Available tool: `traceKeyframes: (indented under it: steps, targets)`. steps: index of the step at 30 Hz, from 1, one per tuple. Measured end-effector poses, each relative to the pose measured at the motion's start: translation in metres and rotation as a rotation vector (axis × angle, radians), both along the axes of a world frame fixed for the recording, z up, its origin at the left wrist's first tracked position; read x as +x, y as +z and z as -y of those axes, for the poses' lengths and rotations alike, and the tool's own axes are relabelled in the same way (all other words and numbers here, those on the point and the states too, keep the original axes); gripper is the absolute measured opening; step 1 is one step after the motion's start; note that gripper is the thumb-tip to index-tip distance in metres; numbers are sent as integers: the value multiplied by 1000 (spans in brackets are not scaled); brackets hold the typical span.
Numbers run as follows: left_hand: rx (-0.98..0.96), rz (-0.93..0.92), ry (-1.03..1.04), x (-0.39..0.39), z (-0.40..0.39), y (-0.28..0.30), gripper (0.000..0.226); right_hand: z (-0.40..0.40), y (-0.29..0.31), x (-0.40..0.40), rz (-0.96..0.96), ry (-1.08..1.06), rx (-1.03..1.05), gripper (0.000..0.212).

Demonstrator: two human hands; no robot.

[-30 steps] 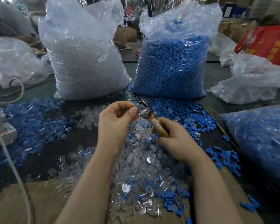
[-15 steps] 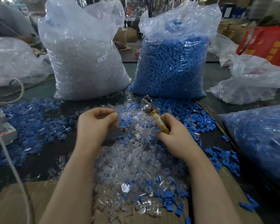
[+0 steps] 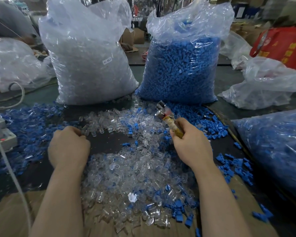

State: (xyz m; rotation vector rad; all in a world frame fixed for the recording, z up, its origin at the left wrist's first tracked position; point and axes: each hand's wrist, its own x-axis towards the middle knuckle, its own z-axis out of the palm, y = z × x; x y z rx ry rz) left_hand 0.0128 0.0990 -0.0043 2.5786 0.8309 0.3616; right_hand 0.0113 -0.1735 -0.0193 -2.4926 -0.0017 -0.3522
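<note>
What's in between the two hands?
Head view: between left hand and right hand lies a dark patch of table, then clear plastic caps and a few blue pieces.

Glossy metal hammer head (image 3: 161,109), glossy clear plastic caps (image 3: 126,170), matt blue plastic plugs (image 3: 232,166)

I record the tool (image 3: 167,120) as silver-headed with a red mark, its handle mottled yellow-brown; clear pieces (image 3: 126,171) colourless; blue pieces (image 3: 29,127) uniform blue; table (image 3: 108,142) near black; cardboard (image 3: 10,216) at its near edge plain brown; bag (image 3: 284,45) at its far right corner red with yellow characters.
</note>
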Motion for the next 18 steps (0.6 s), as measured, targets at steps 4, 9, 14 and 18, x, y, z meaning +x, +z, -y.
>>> traceKeyframes:
  steps: [4,9,14,18]
  targets:
    - [-73,-17,-110,2,6,-2,14,0,-3,2,39,-76,69,13]
    - [0,-143,-125,0,5,-4,31,3,-1,4,-11,-126,82,21]
    - [58,-157,-139,1,6,1,30,3,-1,7,-85,-122,53,16]
    - [-126,-19,-325,4,27,4,10,7,-4,9,-154,-168,15,19]
